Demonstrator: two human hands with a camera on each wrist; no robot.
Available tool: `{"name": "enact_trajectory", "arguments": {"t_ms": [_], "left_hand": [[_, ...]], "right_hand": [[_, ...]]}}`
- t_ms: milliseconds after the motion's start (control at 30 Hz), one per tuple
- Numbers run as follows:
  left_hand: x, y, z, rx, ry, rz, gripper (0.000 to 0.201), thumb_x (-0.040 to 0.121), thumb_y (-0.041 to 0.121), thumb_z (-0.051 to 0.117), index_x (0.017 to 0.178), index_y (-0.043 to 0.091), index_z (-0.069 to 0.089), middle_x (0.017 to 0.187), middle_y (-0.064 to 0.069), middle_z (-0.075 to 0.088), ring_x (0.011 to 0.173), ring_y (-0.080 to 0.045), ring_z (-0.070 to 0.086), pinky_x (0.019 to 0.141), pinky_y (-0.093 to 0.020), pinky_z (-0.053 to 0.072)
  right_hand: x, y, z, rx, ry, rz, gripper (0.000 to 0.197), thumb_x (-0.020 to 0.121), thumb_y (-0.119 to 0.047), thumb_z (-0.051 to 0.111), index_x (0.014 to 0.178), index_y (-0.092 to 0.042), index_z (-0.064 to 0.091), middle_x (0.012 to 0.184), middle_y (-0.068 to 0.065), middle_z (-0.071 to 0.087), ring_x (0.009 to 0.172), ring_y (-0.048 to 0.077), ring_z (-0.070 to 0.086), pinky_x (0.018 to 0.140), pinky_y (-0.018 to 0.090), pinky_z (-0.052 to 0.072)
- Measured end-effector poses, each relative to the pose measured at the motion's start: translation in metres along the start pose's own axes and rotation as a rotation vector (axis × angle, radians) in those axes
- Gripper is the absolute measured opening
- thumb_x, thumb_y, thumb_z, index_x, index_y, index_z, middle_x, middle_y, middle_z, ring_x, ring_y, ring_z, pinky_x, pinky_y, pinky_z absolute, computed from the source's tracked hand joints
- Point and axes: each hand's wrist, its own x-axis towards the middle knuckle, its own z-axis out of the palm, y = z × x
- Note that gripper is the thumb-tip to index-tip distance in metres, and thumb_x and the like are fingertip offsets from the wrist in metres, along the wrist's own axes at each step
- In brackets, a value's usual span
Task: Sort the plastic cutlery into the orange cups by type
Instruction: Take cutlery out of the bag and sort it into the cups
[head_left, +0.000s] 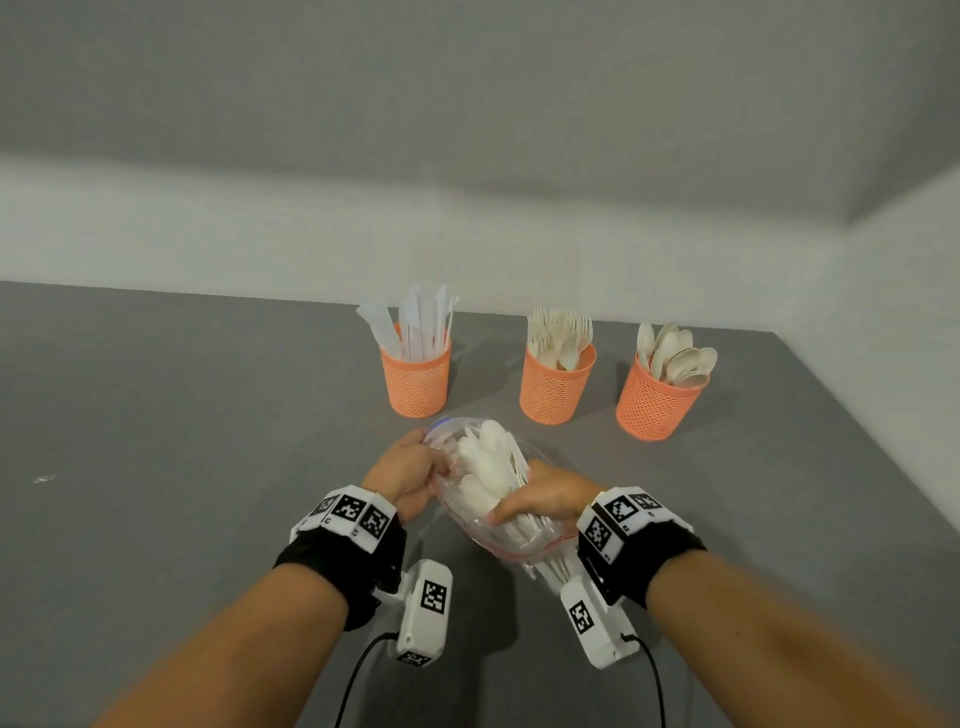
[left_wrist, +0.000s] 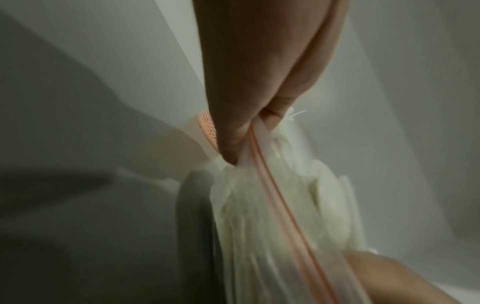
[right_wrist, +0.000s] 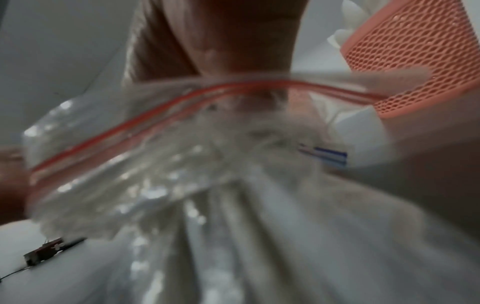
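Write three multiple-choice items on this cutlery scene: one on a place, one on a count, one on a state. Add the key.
1. Where is the cup of spoons?
A. leftmost
B. middle
C. rightmost

2. How many orange cups stand on the table?
A. two
B. three
C. four

3. What do both hands do?
A. hold the plastic bag
B. rest flat
C. lift a cup

Key: 1 C, spoon bowls show in the right cup. 2 B, three stand in a row. 3 A, left hand and right hand grip the bag of white cutlery.
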Motion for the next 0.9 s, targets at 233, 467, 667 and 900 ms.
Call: {"name": "enact_trajectory", "arguments": {"t_ms": [233, 467, 667, 900], "left_hand": [[0.008, -0.004, -0.013, 0.282, 0.060, 0.162, 0.017, 0.094, 0.011, 0.048, 0.097, 0.018, 0.063, 0.087, -0.007, 0.064, 0.065, -0.019, 0.056, 0.055, -0.025, 0.047], [0.015, -0.018, -0.024, 1.135, -0.015, 0.341, 0.025, 0.096, 0.017, 0.044, 0.104, 0.003, 0.064, 0.099, -0.017, 0.068, 0.086, -0.024, 0.061, 0.076, -0.027, 0.043], [0.008, -0.010, -0.011, 1.203, 0.099, 0.149, 0.027, 0.097, 0.025, 0.037, 0.110, 0.007, 0.052, 0.125, -0.025, 0.053, 0.113, -0.038, 0.053, 0.094, -0.039, 0.042], [-0.035, 0.040, 0.052, 0.673, -0.371, 0.354, 0.063, 0.079, 0.028, 0.063, 0.136, 0.019, 0.039, 0.138, -0.003, 0.049, 0.126, -0.020, 0.048, 0.106, -0.034, 0.038]], "right_hand": [[-0.009, 0.000, -0.009, 0.185, -0.051, -0.114, 0.047, 0.075, -0.004, 0.074, 0.117, -0.016, 0.057, 0.117, 0.005, 0.065, 0.113, 0.020, 0.060, 0.101, 0.036, 0.046], [-0.008, -0.017, -0.029, 0.710, 0.471, -0.301, 0.055, 0.072, 0.002, 0.072, 0.124, -0.001, 0.054, 0.116, 0.019, 0.065, 0.109, 0.032, 0.062, 0.098, 0.045, 0.048], [-0.028, -0.049, -0.057, 0.824, 0.556, -0.470, 0.016, 0.082, 0.002, 0.062, 0.093, -0.010, 0.065, 0.083, 0.007, 0.068, 0.077, 0.018, 0.067, 0.070, 0.029, 0.056], [-0.032, -0.069, -0.041, 0.750, 0.435, -0.437, 0.031, 0.080, 0.003, 0.063, 0.111, 0.005, 0.059, 0.084, 0.014, 0.069, 0.077, 0.023, 0.069, 0.067, 0.031, 0.058]]}}
